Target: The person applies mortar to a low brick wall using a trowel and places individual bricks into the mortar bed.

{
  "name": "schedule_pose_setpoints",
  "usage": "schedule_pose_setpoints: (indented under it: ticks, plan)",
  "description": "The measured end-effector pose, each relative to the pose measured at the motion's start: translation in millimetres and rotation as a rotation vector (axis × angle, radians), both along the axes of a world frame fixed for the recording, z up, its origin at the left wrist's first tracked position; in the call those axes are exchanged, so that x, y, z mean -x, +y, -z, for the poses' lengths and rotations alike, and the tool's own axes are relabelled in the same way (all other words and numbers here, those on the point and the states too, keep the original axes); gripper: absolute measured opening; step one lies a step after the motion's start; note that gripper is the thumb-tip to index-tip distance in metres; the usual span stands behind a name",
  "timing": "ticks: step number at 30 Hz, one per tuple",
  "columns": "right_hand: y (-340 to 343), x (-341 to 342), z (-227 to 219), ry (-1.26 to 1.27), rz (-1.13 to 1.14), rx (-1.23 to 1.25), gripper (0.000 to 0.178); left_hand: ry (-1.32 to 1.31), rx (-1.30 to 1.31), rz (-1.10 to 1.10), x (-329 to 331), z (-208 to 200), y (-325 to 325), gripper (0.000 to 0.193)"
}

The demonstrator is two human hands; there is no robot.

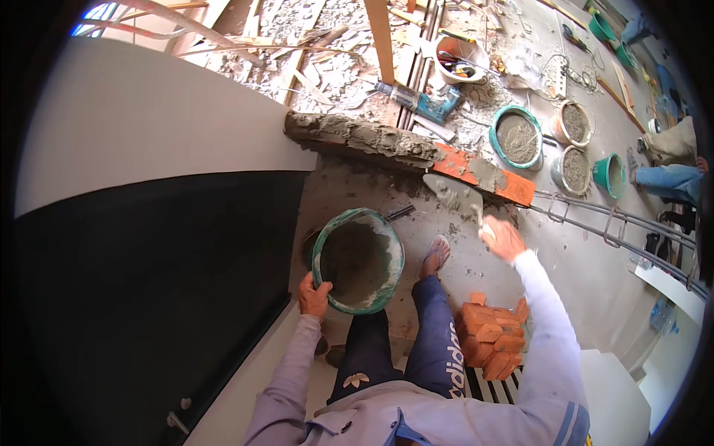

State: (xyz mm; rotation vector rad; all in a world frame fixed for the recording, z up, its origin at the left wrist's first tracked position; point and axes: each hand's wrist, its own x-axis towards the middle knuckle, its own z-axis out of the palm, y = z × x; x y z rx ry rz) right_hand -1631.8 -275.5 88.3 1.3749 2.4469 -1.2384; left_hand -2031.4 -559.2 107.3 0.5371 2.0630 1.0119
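My left hand [314, 295] grips the near-left rim of a green bucket [320, 262], its thumb over the edge. Pale mortar is smeared round the inside wall; the bottom lies in shadow. Out to the right, my right hand [503, 237] is closed round the handle of a trowel [455, 195]. The trowel's blade carries grey mortar and is beside the near face of a low brick wall [518, 187]. Orange bricks show at the wall's right end, with a patch of mortar on top. Its left part is coated in rough grey mortar.
A stack of bricks [491, 333] stands right of my legs. Beyond the wall lie a blue drill [431, 102], a tool bucket [455, 59] and several mortar buckets [491, 134]. Steel bars [595, 210] run off right. Another person's leg [664, 178] shows at far right.
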Motion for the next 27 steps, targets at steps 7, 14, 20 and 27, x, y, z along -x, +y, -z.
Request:
schedule_pose_setpoints:
  ticks: [7,14,20,27]
  plan:
    - [-123,91,-97,0.154,-0.200,-0.230,0.022,0.154,-0.039,0.190,14,-72,40,0.035]
    - [-92,162,-153,-0.053,-0.305,-0.444,0.025,0.010,-0.129,0.348,41,-151,88,0.037]
    - [-139,170,-183,-0.018,-0.322,-0.510,0.028,-0.185,-0.249,0.423,64,-209,116,0.033]
    - [-120,195,-266,-0.228,-0.201,-0.614,0.021,0.087,-0.288,0.689,62,-276,106,0.034]
